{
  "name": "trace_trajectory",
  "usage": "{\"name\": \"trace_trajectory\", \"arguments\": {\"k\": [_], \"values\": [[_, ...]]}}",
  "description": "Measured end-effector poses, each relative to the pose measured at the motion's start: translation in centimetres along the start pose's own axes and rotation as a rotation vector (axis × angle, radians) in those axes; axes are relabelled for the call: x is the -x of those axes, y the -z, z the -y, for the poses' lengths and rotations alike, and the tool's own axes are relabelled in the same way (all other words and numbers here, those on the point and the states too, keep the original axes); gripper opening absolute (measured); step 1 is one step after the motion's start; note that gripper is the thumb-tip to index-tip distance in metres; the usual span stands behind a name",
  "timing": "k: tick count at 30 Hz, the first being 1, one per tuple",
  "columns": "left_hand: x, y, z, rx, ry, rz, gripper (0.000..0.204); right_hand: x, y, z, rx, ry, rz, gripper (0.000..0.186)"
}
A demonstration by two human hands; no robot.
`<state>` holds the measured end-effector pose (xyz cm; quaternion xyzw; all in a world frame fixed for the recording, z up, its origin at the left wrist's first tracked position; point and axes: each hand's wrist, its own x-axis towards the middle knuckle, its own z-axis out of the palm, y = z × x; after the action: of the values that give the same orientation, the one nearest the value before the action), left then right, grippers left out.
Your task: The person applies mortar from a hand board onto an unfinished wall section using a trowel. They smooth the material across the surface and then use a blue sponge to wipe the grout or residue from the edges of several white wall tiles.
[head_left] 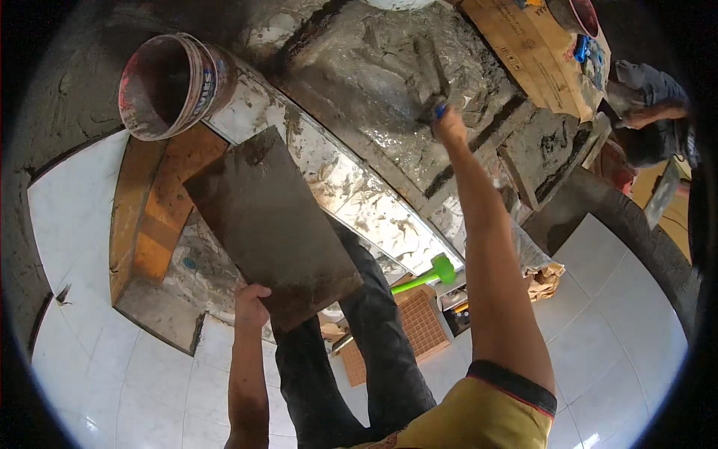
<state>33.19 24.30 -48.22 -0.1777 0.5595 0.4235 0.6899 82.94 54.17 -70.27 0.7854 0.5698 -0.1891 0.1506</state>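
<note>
My left hand (250, 303) grips the lower-left edge of a dark brown rectangular tile (269, 228), held tilted in front of my legs. My right hand (452, 127) is closed on a blue-handled tool (440, 111), at the right part of a bed of wet grey mortar (378, 67); the tool's working end is unclear. Below the tile's upper corner runs a white, mortar-smeared ledge (351, 187). A green mallet (443, 269) lies beside my right forearm.
A bucket (153, 90) stands upper left. Cardboard (531, 52) lies upper right. A co-worker's hand (643, 116) shows at far right. Orange boards (161, 209) lie left. A peach grid-patterned tile (422, 337) is behind my legs. White floor tiles (613, 299) border both sides.
</note>
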Motion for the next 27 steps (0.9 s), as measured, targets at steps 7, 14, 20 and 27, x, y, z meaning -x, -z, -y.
{"name": "trace_trajectory", "arguments": {"k": [7,14,20,27], "values": [[0.5,-3.4,-1.7,-0.024,0.048,-0.023,0.067,8.2,2.9,-0.1,-0.016,0.179,0.151,0.044],[-0.5,-5.5,-1.9,-0.064,0.040,0.057,0.068,3.5,3.8,0.8,-0.238,-0.192,0.586,0.040],[0.4,-3.6,-3.1,-0.082,0.019,0.072,0.068,5.5,3.1,-4.6,-0.042,-0.104,0.016,0.049],[-1.0,-4.1,-1.2,-0.095,0.029,0.008,0.071,4.6,0.3,-2.0,-0.129,-0.232,0.303,0.052]]}}
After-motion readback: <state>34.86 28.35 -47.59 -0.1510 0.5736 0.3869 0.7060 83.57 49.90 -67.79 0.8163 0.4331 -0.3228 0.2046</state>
